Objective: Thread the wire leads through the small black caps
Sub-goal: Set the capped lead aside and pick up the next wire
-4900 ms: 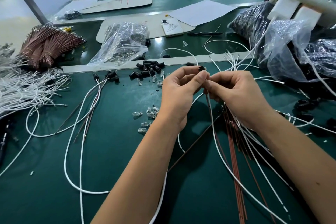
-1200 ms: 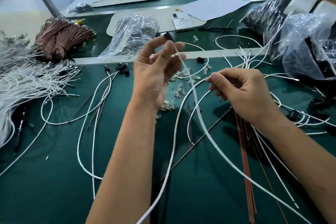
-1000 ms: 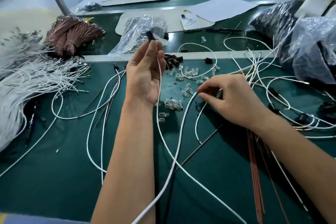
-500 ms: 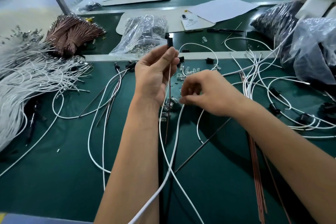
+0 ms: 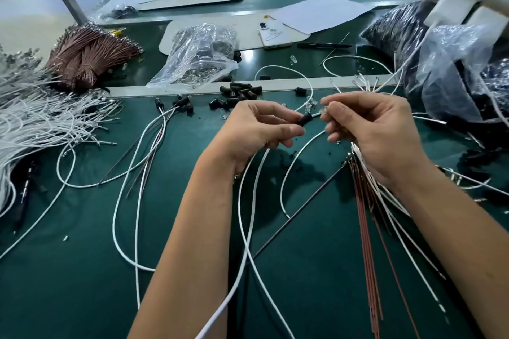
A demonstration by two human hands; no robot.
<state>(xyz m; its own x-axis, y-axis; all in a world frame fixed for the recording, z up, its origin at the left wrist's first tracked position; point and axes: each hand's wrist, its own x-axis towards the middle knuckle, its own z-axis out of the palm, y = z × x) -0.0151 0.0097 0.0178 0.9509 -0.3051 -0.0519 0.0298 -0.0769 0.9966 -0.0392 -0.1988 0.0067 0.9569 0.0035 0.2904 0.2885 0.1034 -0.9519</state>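
Observation:
My left hand (image 5: 259,129) pinches a small black cap (image 5: 305,120) between thumb and fingers, with white wire leads (image 5: 248,217) trailing down from under the palm. My right hand (image 5: 371,132) is a short gap to the right, its thumb and forefinger closed on a small clear piece (image 5: 322,111) that faces the cap's open end. Brown leads (image 5: 367,242) and more white leads run out from beneath the right palm. A heap of loose black caps (image 5: 239,95) lies just beyond my left hand.
Finished capped leads (image 5: 176,103) lie to the left. Far left are a pile of white wires (image 5: 35,118) and brown wire bundles (image 5: 88,55). A clear bag (image 5: 198,55), a phone (image 5: 272,34) and paper sit behind; dark plastic bags (image 5: 446,69) crowd the right.
My left hand came down from its raised position and turned the black cap sideways. My right hand moved up and right, away from the clear parts on the mat, now holding one near the cap.

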